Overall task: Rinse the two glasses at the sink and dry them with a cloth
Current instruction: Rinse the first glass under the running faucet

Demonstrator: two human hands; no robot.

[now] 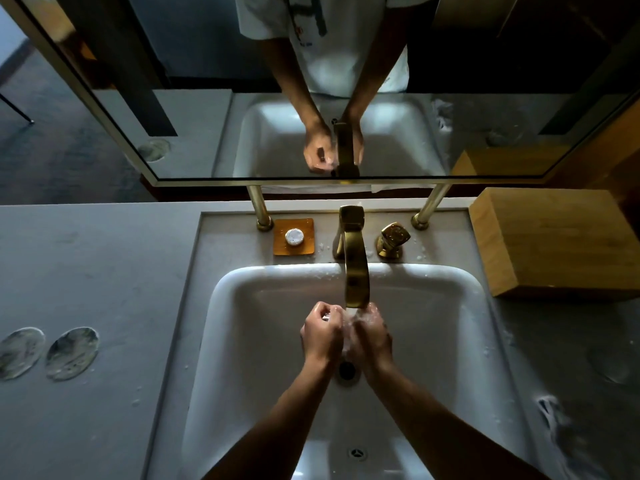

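On the worktop (pixel 104 278) far left I see two round coasters (pixel 48 353), no glasses on them. Moving in, my left hand (pixel 320 336) is curled over the sink (pixel 221 289) basin, pinching what looks like a clear glass (pixel 327 317), though I can't make it out for sure. Water falls from the brass tap (pixel 356 271) between both hands. My right hand (pixel 372 336) is wet, fingers curled; what it holds I cannot tell. Something pale, perhaps the cloth (pixel 557 431), lies well right, nearer my right hand.

Two hands (pixel 320 336) (pixel 370 336), two coasters (pixel 21 351) (pixel 72 353), one faucet (pixel 356 265), one soap dish (pixel 294 236), one wooden box (pixel 554 240).
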